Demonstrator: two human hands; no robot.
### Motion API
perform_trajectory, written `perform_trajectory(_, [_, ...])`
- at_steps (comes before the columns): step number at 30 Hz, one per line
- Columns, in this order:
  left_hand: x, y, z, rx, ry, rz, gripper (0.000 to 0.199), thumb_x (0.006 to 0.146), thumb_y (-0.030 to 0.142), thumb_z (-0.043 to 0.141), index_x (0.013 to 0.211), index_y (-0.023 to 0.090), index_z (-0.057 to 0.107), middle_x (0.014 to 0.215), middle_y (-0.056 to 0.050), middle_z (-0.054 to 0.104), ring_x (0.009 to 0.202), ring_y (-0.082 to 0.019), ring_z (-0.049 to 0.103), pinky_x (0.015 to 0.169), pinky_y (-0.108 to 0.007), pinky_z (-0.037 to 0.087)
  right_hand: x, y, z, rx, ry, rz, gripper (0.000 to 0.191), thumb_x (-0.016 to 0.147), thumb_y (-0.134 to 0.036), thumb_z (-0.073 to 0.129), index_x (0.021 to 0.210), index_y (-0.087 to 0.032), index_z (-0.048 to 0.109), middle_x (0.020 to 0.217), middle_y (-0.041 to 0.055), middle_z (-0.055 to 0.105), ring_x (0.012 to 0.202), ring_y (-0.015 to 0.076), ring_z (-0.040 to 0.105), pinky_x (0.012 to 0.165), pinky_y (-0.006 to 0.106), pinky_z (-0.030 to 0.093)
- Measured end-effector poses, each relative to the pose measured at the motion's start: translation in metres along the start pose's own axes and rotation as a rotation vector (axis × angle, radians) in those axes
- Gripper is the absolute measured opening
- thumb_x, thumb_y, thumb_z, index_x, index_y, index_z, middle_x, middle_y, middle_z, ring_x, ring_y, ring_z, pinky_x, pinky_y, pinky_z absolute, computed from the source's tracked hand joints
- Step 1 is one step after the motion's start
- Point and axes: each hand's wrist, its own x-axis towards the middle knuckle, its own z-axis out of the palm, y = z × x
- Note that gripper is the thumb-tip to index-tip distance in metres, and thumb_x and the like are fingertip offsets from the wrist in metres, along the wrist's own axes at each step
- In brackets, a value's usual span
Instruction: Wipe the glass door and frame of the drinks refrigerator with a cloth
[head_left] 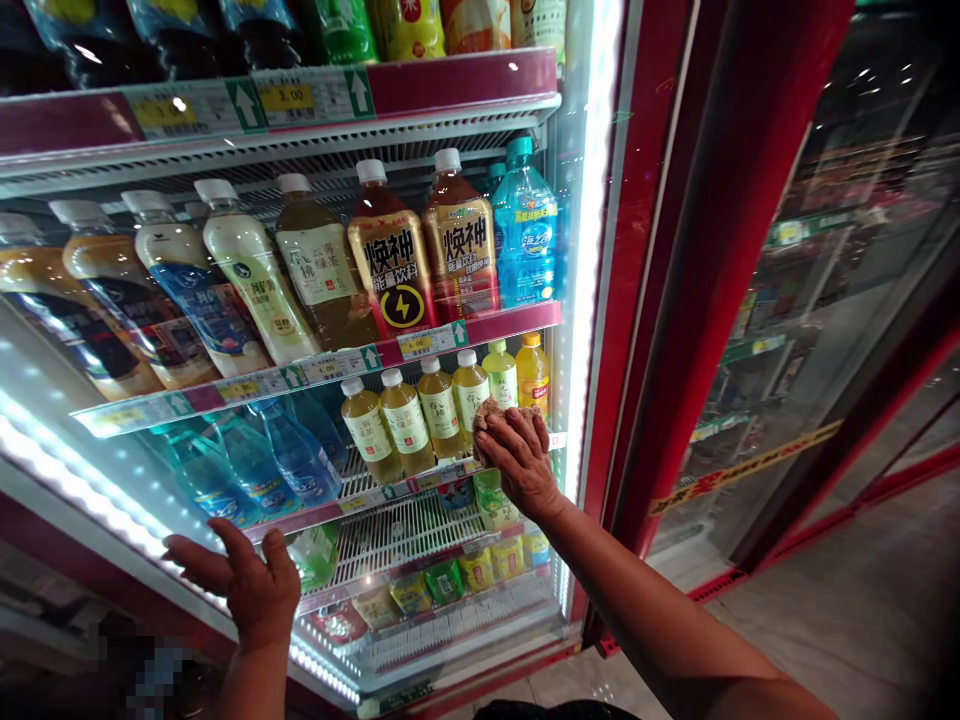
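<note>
My right hand [517, 455] is closed on a crumpled brown cloth [491, 410], in front of the small bottles at the right end of a shelf in a lit drinks cooler. Part of the cloth shows above the fingers, near a yellow-green bottle [501, 370] and an orange bottle [532, 368]. At the lower left my left hand [244, 580] has its fingers spread and holds nothing. It is nearest to the blue bottles [300, 450] and a green bottle [315, 553] lying lower down.
Larger bottles [390, 250] stand on the shelf above, behind a purple price rail [510, 320]. A bright light strip [589, 250] and red door frame [645, 270] bound the cooler at right. Beyond is another glass door [787, 300]. Packaged items [445, 580] sit at the bottom.
</note>
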Motion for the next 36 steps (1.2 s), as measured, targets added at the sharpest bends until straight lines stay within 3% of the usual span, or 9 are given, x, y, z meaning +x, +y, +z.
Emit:
perform_trajectory(5, [0.001,0.032,0.008,-0.011,0.057,0.137,0.080,0.099,0.047,0.043,0.165,0.011,0.016,0.174,-0.022,0.001,0.162,-0.035,-0.009,0.128,-0.063,-0.001,0.009,0.011,-0.002,-0.025,0.002,0.054,0.065,0.100,-0.010,0.050,0.157,-0.039,0.040,0.159,-0.0031,0.054,0.159,0.0169,0.029,0.136,0.047,0.017])
perform_trajectory(8, [-0.005,0.063,0.015,-0.080,-0.026,0.187,0.094,0.090,0.052,0.059,0.166,0.016,0.016,0.175,-0.017,-0.004,0.162,-0.039,-0.010,0.128,-0.066,0.002,0.004,0.012,-0.002,-0.021,0.034,0.070,0.069,0.098,-0.008,0.051,0.160,-0.037,0.036,0.161,-0.0016,0.052,0.160,0.0175,0.028,0.136,0.047,0.016])
perform_trajectory(10, [-0.013,0.089,0.021,-0.110,-0.096,0.271,0.090,0.090,0.048,0.062,0.166,0.023,0.020,0.176,-0.012,-0.004,0.162,-0.040,-0.007,0.127,-0.068,0.002,-0.003,0.012,-0.004,-0.022,0.051,0.064,0.068,0.098,-0.006,0.051,0.159,-0.033,0.038,0.161,0.0008,0.051,0.160,0.0183,0.027,0.136,0.046,0.015])
perform_trajectory(14, [-0.026,0.134,0.033,-0.109,-0.063,0.502,0.093,0.090,0.037,0.067,0.166,0.035,0.013,0.177,-0.008,-0.004,0.162,-0.040,-0.006,0.126,-0.070,-0.003,-0.006,0.019,-0.009,-0.034,0.015,0.029,0.059,0.098,-0.005,0.049,0.153,-0.027,0.048,0.154,0.0039,0.059,0.160,0.0192,0.027,0.135,0.047,0.017])
perform_trajectory(17, [-0.026,0.153,0.042,-0.123,-0.080,0.569,0.099,0.086,0.041,0.073,0.165,0.037,0.013,0.177,-0.007,-0.004,0.161,-0.041,-0.008,0.126,-0.068,-0.008,0.002,0.027,-0.013,-0.077,0.005,0.045,0.055,0.099,-0.007,0.049,0.150,-0.027,0.051,0.148,0.0042,0.064,0.160,0.0189,0.027,0.135,0.049,0.017])
perform_trajectory(20, [-0.024,0.162,0.049,-0.124,-0.083,0.522,0.097,0.086,0.043,0.074,0.164,0.039,0.018,0.177,-0.006,-0.004,0.161,-0.042,-0.010,0.123,-0.069,-0.013,-0.001,0.032,-0.015,-0.120,0.000,0.089,0.057,0.098,-0.007,0.049,0.151,-0.030,0.050,0.147,0.0034,0.065,0.160,0.0191,0.027,0.134,0.051,0.018])
perform_trajectory(26, [-0.029,0.169,0.056,-0.085,-0.082,0.469,0.097,0.087,0.048,0.073,0.164,0.041,0.014,0.176,-0.006,-0.008,0.160,-0.043,-0.011,0.122,-0.074,-0.009,-0.029,0.038,-0.018,-0.200,0.033,0.166,0.058,0.099,-0.010,0.052,0.152,-0.033,0.048,0.151,0.0023,0.061,0.160,0.0203,0.027,0.132,0.051,0.024])
perform_trajectory(33, [-0.030,0.167,0.056,-0.088,-0.080,0.465,0.099,0.085,0.048,0.075,0.164,0.041,0.015,0.176,-0.007,-0.006,0.160,-0.044,-0.010,0.121,-0.074,-0.009,0.004,0.061,-0.023,-0.196,0.081,0.220,0.062,0.101,-0.010,0.047,0.157,-0.035,0.039,0.155,0.0038,0.057,0.160,0.0197,0.026,0.131,0.053,0.027])
perform_trajectory(36, [-0.030,0.165,0.057,-0.095,-0.080,0.473,0.098,0.085,0.046,0.075,0.164,0.041,0.016,0.177,-0.006,-0.005,0.161,-0.042,-0.010,0.122,-0.073,-0.009,-0.005,0.061,-0.024,-0.196,0.080,0.225,0.065,0.101,-0.009,0.048,0.160,-0.033,0.035,0.155,0.0062,0.056,0.161,0.0193,0.025,0.132,0.053,0.025])
